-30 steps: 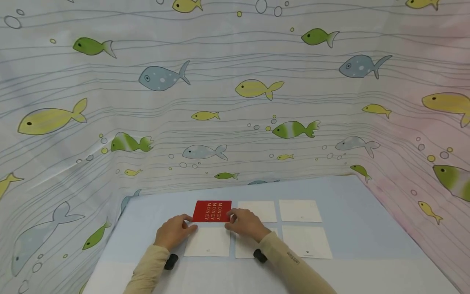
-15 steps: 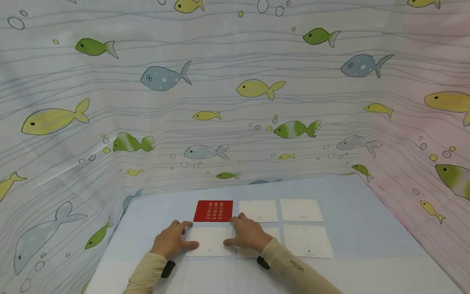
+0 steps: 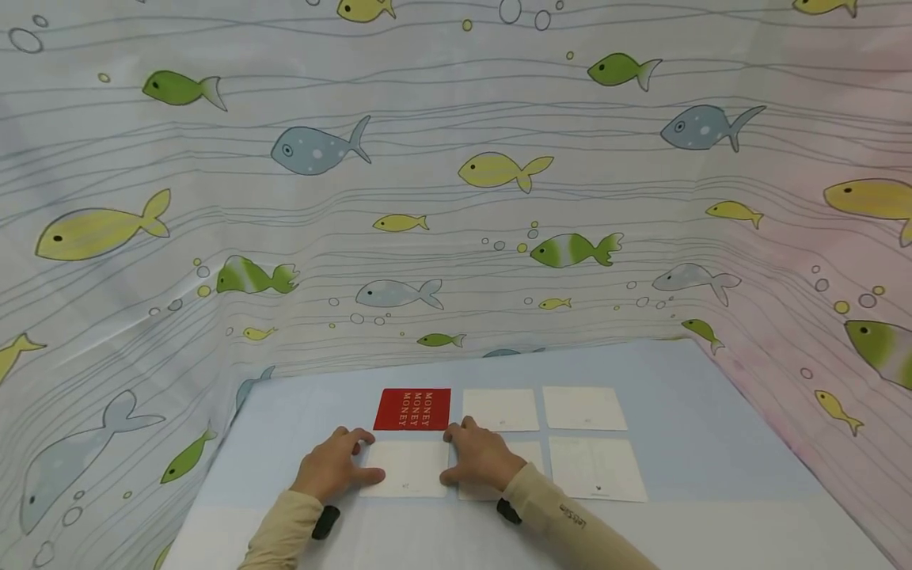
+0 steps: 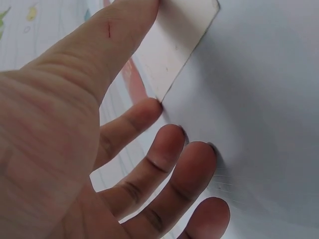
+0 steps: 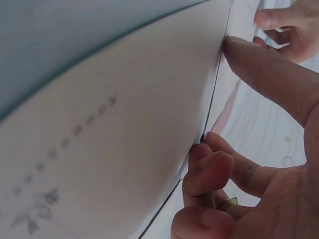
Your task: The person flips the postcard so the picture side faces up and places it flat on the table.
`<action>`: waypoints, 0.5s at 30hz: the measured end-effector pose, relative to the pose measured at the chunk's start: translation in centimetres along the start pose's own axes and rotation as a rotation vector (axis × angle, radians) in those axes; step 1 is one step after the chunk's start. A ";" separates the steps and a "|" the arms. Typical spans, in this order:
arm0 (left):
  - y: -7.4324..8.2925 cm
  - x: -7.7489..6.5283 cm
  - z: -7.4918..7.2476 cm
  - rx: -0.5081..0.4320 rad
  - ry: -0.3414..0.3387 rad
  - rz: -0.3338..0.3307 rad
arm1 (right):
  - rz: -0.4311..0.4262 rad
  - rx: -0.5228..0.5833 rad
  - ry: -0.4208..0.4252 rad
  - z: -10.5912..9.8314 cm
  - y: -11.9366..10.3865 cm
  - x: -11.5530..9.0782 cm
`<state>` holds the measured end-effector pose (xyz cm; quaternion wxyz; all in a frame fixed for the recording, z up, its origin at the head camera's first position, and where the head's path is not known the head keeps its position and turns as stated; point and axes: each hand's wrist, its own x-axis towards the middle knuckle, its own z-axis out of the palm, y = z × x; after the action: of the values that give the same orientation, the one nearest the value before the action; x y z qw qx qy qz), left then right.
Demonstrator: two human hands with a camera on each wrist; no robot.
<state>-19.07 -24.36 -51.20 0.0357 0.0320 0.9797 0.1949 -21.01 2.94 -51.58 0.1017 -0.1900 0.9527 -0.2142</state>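
A white card (image 3: 406, 459) lies flat at the front left of a set of cards on the table. My left hand (image 3: 331, 467) is at its left side; in the left wrist view the thumb lies over the card (image 4: 172, 45) and the index fingertip meets its corner. The right hand (image 3: 484, 457) is at the opposite side, thumb and index fingertips along the seam with the front middle card (image 3: 529, 455), which this hand partly covers. Just behind lies a red card (image 3: 412, 409) printed with MONEY several times.
Farther right are a back middle white card (image 3: 501, 409), a back right one (image 3: 586, 408) and a front right one (image 3: 598, 467). They lie in two rows on a pale blue and white table (image 3: 712, 443). A fish-patterned curtain (image 3: 456, 261) surrounds the table's back and sides.
Both hands have come nearer from the red card's sides to the front left white card's sides, their thumbs spreading toward the front. Over the last half second they have barely moved.
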 end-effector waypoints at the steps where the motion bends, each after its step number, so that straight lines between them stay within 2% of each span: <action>1: 0.0 0.0 0.0 -0.003 -0.004 -0.004 | 0.003 0.013 0.000 0.0 0.0 0.0; 9: 0.0 -0.2 0.3 -0.017 0.008 -0.022 | 0.014 0.061 -0.006 0.3 0.2 0.1; 15: 0.1 -0.4 0.6 -0.061 0.006 -0.050 | 0.005 0.098 -0.012 0.2 0.2 -0.1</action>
<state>-18.64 -24.08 -51.65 0.0386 0.0060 0.9738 0.2239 -20.91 3.10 -51.88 0.1173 -0.1835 0.9409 -0.2593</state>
